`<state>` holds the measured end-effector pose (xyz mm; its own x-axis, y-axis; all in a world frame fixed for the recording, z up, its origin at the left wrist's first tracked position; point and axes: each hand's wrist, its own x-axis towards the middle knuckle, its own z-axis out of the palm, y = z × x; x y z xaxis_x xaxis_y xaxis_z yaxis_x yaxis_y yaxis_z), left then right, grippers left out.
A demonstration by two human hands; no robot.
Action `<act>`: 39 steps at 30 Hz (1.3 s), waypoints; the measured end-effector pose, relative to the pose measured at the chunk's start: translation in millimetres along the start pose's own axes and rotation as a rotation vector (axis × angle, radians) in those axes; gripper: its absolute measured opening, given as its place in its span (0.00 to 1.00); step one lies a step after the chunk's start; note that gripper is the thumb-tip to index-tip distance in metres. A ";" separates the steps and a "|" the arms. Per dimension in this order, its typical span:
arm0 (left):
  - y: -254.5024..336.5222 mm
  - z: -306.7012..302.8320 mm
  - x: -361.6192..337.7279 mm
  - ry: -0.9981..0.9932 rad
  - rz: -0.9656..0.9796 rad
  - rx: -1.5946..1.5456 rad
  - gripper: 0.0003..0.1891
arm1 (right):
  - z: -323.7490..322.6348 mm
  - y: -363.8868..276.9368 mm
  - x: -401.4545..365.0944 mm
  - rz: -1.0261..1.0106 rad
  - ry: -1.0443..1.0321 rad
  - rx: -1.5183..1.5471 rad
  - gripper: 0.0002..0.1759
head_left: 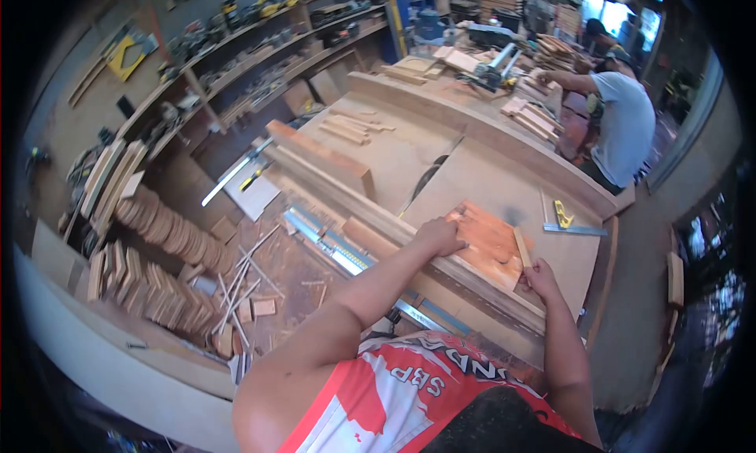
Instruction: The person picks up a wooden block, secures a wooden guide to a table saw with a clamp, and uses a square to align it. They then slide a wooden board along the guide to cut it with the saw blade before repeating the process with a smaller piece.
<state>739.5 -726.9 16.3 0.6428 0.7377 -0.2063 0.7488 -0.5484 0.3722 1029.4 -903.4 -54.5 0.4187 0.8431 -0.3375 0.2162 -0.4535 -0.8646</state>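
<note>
An orange-stained wooden board [492,236] lies flat on the crosscut sled [480,166], close behind its near wooden fence [339,181]. My left hand [441,236] grips the left edge of this board, its fingers curled at the corner. At the board's right end stands a narrow wood strip [523,247]. My right hand [539,278] pinches the near end of that strip. Left of the board, a dark circular saw blade [428,179] rises through a slot in the sled.
A thick wood block [323,158] rests along the fence. Wood offcuts [350,126] lie behind it. A yellow-and-blue square [563,214] sits at right. Wood pieces [161,229] are stacked at left. A co-worker [622,118] bends over a bench at upper right.
</note>
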 end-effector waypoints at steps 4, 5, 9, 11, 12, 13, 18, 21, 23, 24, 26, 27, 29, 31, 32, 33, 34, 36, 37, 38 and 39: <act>0.6 -0.3 -0.5 0.002 -0.036 -0.016 0.30 | 1.2 4.8 4.1 -0.020 -0.034 0.003 0.06; -0.5 -0.7 0.6 -0.009 -0.014 -0.020 0.30 | 1.4 3.0 3.4 -0.025 -0.019 0.004 0.05; -3.2 -4.6 -2.8 -0.020 -0.004 -0.067 0.31 | 4.4 1.1 4.7 -0.055 0.025 0.023 0.05; -5.3 -5.2 -2.4 -0.016 -0.012 -0.072 0.30 | 1.6 7.2 8.7 -0.048 0.013 0.044 0.05; -4.4 -4.6 -0.3 -0.022 -0.001 -0.070 0.30 | 2.6 2.5 6.3 -0.048 0.018 0.047 0.05; -5.3 -5.0 -1.2 -0.027 0.016 -0.061 0.30 | 4.6 -6.1 0.1 -0.047 0.001 0.048 0.05; -1.7 -6.4 0.0 0.014 0.071 -0.173 0.31 | 0.8 -0.1 0.4 -0.075 0.009 0.076 0.07; 2.2 -12.7 -4.0 0.001 0.049 -0.160 0.31 | 2.0 -2.6 -3.7 -0.081 0.086 0.142 0.09; 0.6 -11.5 0.1 -0.032 0.052 -0.150 0.32 | -0.1 -4.5 -3.8 -0.086 0.022 0.090 0.10; 0.5 -11.2 1.8 -0.049 0.015 -0.155 0.32 | -0.9 -4.5 -4.3 -0.077 0.044 0.102 0.10; 0.1 -9.9 3.9 -0.059 0.028 -0.149 0.31 | -2.4 -4.2 -3.6 -0.065 0.027 0.082 0.09; -0.2 -9.8 3.4 -0.057 0.021 -0.152 0.31 | -3.7 -3.2 -1.7 -0.057 0.034 0.089 0.09; -1.9 -10.4 3.7 -0.043 0.070 -0.171 0.31 | -4.3 1.8 1.1 -0.051 0.059 0.049 0.09; 1.8 -12.3 -1.7 -0.024 0.107 -0.199 0.30 | -5.3 6.5 4.8 -0.061 0.077 0.015 0.09; 6.3 -16.8 -4.1 -0.031 0.100 -0.204 0.30 | -7.3 6.6 5.6 -0.064 0.072 -0.018 0.10; 7.6 -17.5 -3.8 -0.043 0.100 -0.194 0.30 | -8.6 6.7 5.1 -0.063 0.060 -0.052 0.10; 6.3 -15.6 -2.7 -0.055 0.097 -0.186 0.30 | -5.7 10.0 5.2 -0.075 0.098 -0.024 0.09; 1.8 -8.6 2.5 -0.039 0.063 -0.145 0.30 | -3.7 10.9 7.9 -0.071 0.118 -0.001 0.09; 0.4 -6.1 2.6 -0.059 0.043 -0.152 0.30 | -5.5 9.0 7.2 -0.047 0.103 -0.039 0.09; -0.4 -4.4 2.9 -0.026 0.046 -0.128 0.29 | -6.9 7.2 5.3 -0.027 0.091 -0.078 0.10; -0.2 -3.9 3.1 0.009 0.053 -0.104 0.29 | -7.4 -0.2 -0.4 -0.013 0.077 -0.080 0.10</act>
<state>740.7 -722.9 19.1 0.6796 0.7122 -0.1759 0.6925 -0.5437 0.4741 1035.7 -905.8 -51.4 0.4810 0.8259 -0.2941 0.2908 -0.4668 -0.8352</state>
